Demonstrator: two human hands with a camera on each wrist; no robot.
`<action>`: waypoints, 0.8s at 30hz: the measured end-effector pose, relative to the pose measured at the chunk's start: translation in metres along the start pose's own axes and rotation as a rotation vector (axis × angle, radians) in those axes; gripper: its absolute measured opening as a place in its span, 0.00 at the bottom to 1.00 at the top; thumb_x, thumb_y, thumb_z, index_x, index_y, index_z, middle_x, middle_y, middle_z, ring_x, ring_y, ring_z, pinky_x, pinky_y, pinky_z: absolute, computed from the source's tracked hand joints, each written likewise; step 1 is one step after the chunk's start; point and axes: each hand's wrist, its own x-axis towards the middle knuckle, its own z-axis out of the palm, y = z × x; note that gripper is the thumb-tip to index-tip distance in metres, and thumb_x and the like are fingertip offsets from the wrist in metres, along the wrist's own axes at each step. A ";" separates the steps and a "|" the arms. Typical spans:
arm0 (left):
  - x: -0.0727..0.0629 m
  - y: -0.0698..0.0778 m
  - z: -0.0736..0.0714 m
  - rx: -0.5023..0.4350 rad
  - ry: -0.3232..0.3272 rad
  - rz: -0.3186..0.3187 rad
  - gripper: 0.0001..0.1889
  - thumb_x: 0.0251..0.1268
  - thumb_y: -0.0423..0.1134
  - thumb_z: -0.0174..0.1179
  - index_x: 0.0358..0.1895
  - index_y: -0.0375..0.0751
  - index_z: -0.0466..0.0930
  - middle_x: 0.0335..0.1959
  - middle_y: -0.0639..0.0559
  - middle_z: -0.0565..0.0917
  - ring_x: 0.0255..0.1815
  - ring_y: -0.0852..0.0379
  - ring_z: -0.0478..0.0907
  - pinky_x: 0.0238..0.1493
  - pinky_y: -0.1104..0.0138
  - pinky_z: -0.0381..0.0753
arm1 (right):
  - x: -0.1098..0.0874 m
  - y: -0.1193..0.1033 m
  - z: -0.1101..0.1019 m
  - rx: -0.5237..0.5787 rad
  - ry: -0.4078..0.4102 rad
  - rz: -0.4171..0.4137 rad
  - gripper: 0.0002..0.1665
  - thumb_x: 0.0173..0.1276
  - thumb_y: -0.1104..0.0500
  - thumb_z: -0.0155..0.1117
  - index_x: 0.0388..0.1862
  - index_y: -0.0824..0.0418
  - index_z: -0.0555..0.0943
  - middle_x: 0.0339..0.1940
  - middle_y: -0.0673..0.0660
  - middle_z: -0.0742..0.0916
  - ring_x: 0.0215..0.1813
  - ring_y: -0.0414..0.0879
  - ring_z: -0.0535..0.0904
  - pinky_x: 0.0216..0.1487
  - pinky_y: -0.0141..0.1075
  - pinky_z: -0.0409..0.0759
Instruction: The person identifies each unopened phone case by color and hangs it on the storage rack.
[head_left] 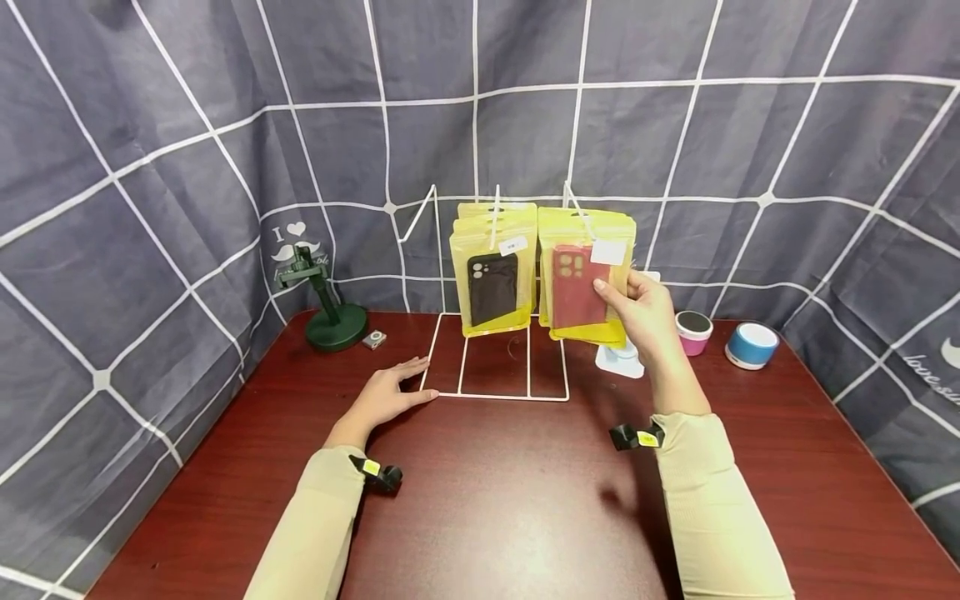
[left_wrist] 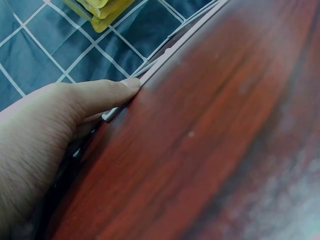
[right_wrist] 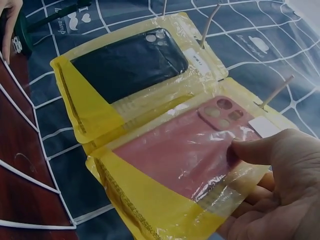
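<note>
A white wire display rack [head_left: 495, 397] stands on the table, with yellow-edged clear bags hanging from its hooks. My right hand [head_left: 649, 319] pinches the edge of a bagged red phone case [right_wrist: 185, 155], thumb on the front and fingers behind. This bag hangs on the right hook, with more yellow plastic behind it. On the middle hook hangs a bagged black phone case [head_left: 492, 287], touched by neither hand. My left hand [head_left: 384, 395] rests at the rack's front left corner, fingers extended. Its thumb touches the wire [left_wrist: 165, 57] in the left wrist view.
A dark green stand [head_left: 335, 325] and a small square gadget [head_left: 374, 339] lie to the left. At the right are a pink speaker [head_left: 693, 332], a blue speaker [head_left: 752, 345] and a partly hidden white-and-blue item [head_left: 621, 361]. Behind hangs a grey checked curtain [head_left: 637, 142].
</note>
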 end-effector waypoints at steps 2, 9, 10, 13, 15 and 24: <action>0.000 -0.001 0.000 0.002 -0.001 0.000 0.43 0.55 0.72 0.64 0.73 0.55 0.72 0.74 0.53 0.69 0.76 0.49 0.62 0.72 0.47 0.63 | 0.000 0.001 -0.001 -0.048 0.001 0.003 0.31 0.69 0.51 0.71 0.64 0.68 0.77 0.44 0.56 0.90 0.40 0.48 0.89 0.43 0.38 0.86; 0.000 -0.004 0.003 0.017 0.017 0.033 0.41 0.58 0.69 0.65 0.73 0.53 0.72 0.74 0.51 0.69 0.76 0.48 0.62 0.72 0.47 0.63 | 0.000 0.002 -0.018 -0.373 -0.045 -0.009 0.31 0.71 0.44 0.66 0.60 0.67 0.80 0.51 0.66 0.87 0.43 0.47 0.86 0.43 0.31 0.82; 0.000 -0.005 0.005 0.019 0.019 0.037 0.41 0.58 0.68 0.65 0.73 0.53 0.73 0.74 0.51 0.70 0.76 0.48 0.63 0.72 0.47 0.64 | -0.002 0.001 -0.024 -0.431 -0.065 -0.013 0.30 0.71 0.43 0.66 0.59 0.67 0.81 0.50 0.67 0.87 0.42 0.46 0.85 0.42 0.31 0.82; -0.002 -0.006 0.008 0.009 0.022 0.040 0.39 0.59 0.66 0.66 0.72 0.52 0.73 0.73 0.50 0.70 0.76 0.47 0.63 0.72 0.47 0.64 | -0.008 0.001 -0.041 -0.568 -0.131 -0.024 0.30 0.73 0.42 0.63 0.57 0.66 0.82 0.49 0.67 0.87 0.41 0.40 0.83 0.41 0.28 0.80; -0.002 -0.006 0.009 -0.004 0.027 0.040 0.38 0.60 0.65 0.66 0.71 0.52 0.74 0.73 0.50 0.71 0.75 0.47 0.64 0.71 0.47 0.65 | -0.012 0.001 -0.052 -0.643 -0.160 -0.030 0.29 0.74 0.41 0.62 0.56 0.64 0.82 0.48 0.64 0.88 0.41 0.38 0.82 0.40 0.28 0.78; 0.005 -0.006 -0.003 -0.020 0.086 0.077 0.29 0.67 0.57 0.64 0.67 0.49 0.80 0.69 0.47 0.76 0.72 0.46 0.69 0.70 0.48 0.67 | -0.026 0.014 -0.086 -0.802 -0.005 -0.223 0.30 0.75 0.41 0.58 0.65 0.60 0.76 0.56 0.63 0.85 0.49 0.58 0.83 0.49 0.46 0.77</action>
